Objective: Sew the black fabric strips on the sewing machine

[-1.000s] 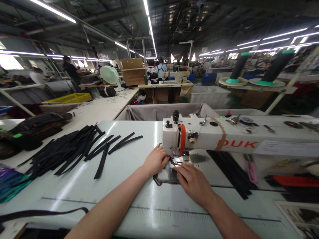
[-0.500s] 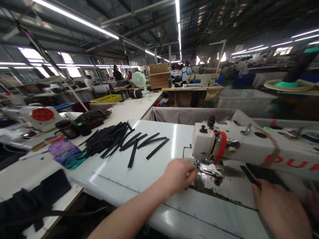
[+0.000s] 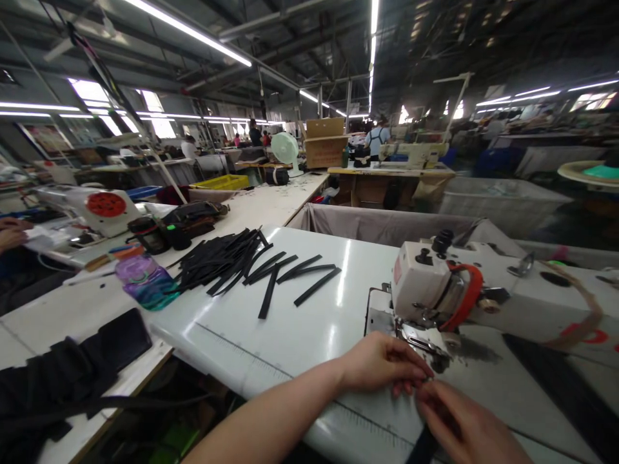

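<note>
Right hand point(image 3: 471, 424): grip clamped on strip point(image 3: 420, 447); left hand point(image 3: 384, 364): grip cannot be told; likely positioning strip near machine point(image 3: 420, 280); next move needs careful alignment.

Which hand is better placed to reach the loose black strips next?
Likely the left hand: it is nearer the loose black strips; the right hand is farther, a dark strip beneath it.
</note>
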Tool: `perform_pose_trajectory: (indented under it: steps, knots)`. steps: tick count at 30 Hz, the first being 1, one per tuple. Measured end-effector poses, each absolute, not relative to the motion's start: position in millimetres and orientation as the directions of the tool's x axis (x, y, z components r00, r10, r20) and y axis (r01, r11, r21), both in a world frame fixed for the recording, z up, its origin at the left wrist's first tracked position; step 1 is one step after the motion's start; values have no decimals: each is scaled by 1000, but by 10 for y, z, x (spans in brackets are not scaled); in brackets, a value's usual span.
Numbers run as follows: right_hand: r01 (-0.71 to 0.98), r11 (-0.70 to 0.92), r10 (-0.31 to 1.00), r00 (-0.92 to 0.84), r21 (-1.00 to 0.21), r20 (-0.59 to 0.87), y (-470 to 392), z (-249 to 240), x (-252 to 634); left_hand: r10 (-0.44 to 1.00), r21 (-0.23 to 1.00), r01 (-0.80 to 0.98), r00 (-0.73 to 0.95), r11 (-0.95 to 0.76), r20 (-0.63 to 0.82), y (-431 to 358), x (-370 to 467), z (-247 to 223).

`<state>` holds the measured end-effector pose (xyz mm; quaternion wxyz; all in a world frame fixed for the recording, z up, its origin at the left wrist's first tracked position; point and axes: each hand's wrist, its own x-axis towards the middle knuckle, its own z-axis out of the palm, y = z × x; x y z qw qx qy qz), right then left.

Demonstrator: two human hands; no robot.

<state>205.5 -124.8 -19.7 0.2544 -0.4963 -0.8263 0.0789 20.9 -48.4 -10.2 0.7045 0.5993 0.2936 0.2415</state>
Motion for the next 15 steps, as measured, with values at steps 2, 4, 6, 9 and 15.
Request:
perform_pose_trajectory:
  steps: [2,4,6,9,15]
  knots:
    - [819,481,839,-327,-312,435,-1223,-226,1859,752,993,114,655,1,-76,-478,190,-92]
    - [840,474,815,-307,-263,491,-1210,-269,1772,782,968,205,623,-145,-15,-479,172,-78]
    - [830,496,802,-325,-255,501,-1218,-273,1762,772,960,224,635,-168,-13,-479,161,-68]
    - [798,536,800,-377,-275,467,-1250,-169,1823,768,983,178,636,-44,-81,-468,148,-62]
    - [684,704,702,-630,-189,333,-1417,47,2004,744,989,147,657,30,-121,-445,130,-50]
